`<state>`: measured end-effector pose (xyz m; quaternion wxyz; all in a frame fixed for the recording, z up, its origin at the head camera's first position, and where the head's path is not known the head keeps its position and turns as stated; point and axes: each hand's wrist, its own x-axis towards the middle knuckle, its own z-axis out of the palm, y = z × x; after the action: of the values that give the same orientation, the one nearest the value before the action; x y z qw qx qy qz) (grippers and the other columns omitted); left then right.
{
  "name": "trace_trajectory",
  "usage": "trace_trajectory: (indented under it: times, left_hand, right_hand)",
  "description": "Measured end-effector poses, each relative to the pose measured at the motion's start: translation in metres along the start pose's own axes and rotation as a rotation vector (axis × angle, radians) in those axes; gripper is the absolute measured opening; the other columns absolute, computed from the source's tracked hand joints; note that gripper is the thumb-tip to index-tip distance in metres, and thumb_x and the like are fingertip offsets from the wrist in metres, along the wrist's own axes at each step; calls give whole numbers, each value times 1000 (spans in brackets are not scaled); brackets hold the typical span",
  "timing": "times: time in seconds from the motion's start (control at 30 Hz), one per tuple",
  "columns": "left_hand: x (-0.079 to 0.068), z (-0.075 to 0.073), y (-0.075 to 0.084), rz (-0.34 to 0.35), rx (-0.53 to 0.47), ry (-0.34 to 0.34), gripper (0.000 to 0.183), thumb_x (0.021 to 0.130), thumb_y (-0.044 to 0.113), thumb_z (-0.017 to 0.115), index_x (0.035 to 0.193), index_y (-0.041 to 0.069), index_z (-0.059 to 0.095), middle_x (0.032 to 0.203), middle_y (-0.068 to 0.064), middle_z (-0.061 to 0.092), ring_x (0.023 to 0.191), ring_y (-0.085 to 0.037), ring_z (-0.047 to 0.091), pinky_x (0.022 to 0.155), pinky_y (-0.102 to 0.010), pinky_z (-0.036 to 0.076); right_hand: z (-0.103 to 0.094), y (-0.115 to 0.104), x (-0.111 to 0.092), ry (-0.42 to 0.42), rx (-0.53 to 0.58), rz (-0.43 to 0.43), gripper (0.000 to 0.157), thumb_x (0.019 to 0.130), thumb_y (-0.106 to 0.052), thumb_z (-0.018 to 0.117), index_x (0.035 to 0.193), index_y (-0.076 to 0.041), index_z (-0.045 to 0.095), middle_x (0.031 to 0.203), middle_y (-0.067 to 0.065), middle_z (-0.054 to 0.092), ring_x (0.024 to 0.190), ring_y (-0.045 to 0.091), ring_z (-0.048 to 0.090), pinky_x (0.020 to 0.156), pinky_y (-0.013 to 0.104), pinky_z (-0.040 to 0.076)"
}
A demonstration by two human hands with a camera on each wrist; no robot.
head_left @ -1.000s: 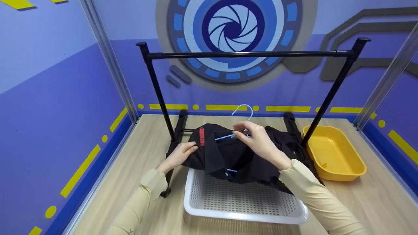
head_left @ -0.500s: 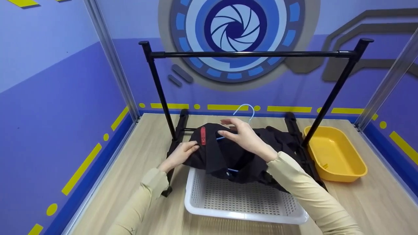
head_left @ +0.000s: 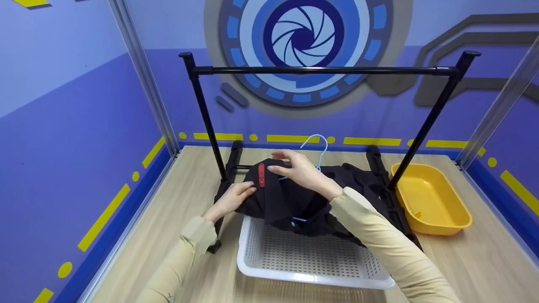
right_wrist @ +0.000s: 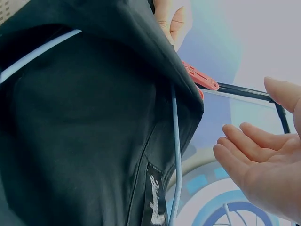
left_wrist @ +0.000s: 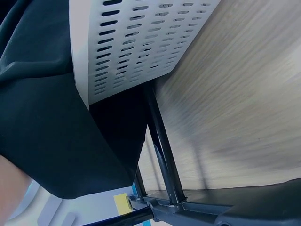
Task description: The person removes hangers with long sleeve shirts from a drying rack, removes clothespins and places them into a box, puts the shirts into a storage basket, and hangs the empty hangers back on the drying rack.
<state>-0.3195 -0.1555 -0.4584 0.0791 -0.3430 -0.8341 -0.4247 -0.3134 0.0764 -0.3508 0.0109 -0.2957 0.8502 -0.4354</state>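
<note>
A black collared garment (head_left: 280, 206) lies over the back of a white basket (head_left: 313, 277), with a light blue hanger (head_left: 326, 147) inside it and the hook sticking up behind. My left hand (head_left: 229, 201) pinches the cloth at the garment's left shoulder. Just beside those fingers, a red clothes peg (head_left: 261, 174) is clipped on the same shoulder. My right hand (head_left: 300, 170) hovers above the collar near the peg, thumb and fingers apart and holding nothing. In the right wrist view, a label (right_wrist: 155, 197) shows inside the garment, and the peg (right_wrist: 200, 76) is partly hidden by cloth.
A black clothes rack (head_left: 324, 70) stands over the garment, its two uprights on either side. To the right, a yellow basin (head_left: 427, 189) holds a small yellow piece. Purple walls (head_left: 92, 126) enclose the wooden tabletop (head_left: 488, 256).
My right hand has moved left from beside the hanger's hook, across the collar toward the red peg. The left hand keeps its hold on the shoulder.
</note>
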Motion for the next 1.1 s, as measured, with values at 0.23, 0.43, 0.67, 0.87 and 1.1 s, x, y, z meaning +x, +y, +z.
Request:
trace_trajectory:
  times: [0.23, 0.43, 0.67, 0.87, 1.1]
  left_hand:
    - [0, 0, -1, 6, 16, 1, 18, 94, 17, 50, 80, 6, 55, 71, 5, 46, 67, -12, 44, 65, -33, 39]
    - [0, -1, 1, -26, 10, -16, 19, 95, 17, 49, 81, 5, 55, 72, 6, 46, 68, -11, 45, 65, -31, 38]
    - [0, -1, 2, -30, 1, -13, 22, 94, 15, 50, 73, 9, 46, 66, 9, 33, 60, -9, 35, 59, -27, 31]
    - [1, 0, 1, -49, -4, -22, 20, 94, 14, 50, 75, 8, 49, 67, 8, 35, 61, -9, 37, 59, -28, 33]
    - [1, 0, 2, -32, 11, -21, 21, 95, 18, 49, 77, 7, 52, 69, 8, 40, 65, -10, 40, 63, -30, 36]
  right_hand:
    - [10, -3, 15, -42, -57, 27, 54, 87, -35, 60, 127, -1, 47, 124, 12, 50, 113, 21, 45, 91, 32, 35]
    - [21, -2, 24, -71, -116, 18, 53, 88, -34, 59, 126, 2, 48, 122, 14, 51, 113, 21, 46, 91, 30, 34]
    - [30, -4, 28, -81, -131, 25, 53, 88, -33, 59, 125, 3, 49, 119, 14, 54, 110, 22, 48, 91, 31, 34]
    - [34, -4, 31, -71, -146, 9, 47, 89, -30, 58, 121, 5, 52, 113, 14, 57, 104, 22, 52, 88, 31, 37]
    - [34, -2, 31, -35, -156, 4, 32, 91, -26, 56, 110, -1, 60, 95, 6, 64, 94, 16, 56, 82, 29, 40]
